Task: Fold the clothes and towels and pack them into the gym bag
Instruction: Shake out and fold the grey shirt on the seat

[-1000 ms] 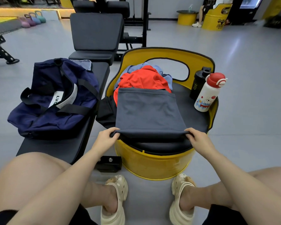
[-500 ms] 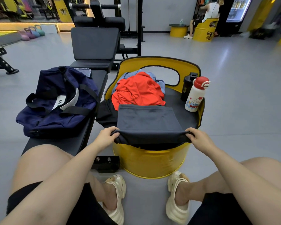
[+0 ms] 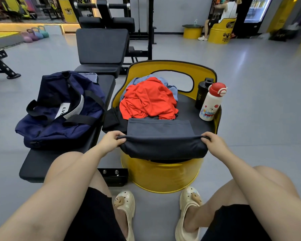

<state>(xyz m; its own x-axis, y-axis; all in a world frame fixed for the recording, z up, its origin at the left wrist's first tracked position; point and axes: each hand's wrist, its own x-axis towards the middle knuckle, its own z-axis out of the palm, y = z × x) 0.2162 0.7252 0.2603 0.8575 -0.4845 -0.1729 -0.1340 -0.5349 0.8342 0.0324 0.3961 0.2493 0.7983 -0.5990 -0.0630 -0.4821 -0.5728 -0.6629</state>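
Head view, two hands gripping one grey garment (image 3: pixel 161 131), one gym bag (image 3: pixel 59 110), two bottles

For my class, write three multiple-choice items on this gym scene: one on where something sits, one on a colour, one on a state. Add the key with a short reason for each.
1. Where does the navy gym bag lie?
A. on the black bench
B. on the floor
C. inside the yellow barrel seat

2. What colour is the crumpled shirt behind the dark garment?
A. green
B. orange-red
C. white

3. How is the dark garment held?
A. by one hand only
B. it lies untouched
C. by both hands at its near corners

Key: 1 A, the bag rests on the bench pad left of the barrel seat. 2 B, the heap's top piece is orange-red. 3 C, the left hand and right hand each grip a corner.
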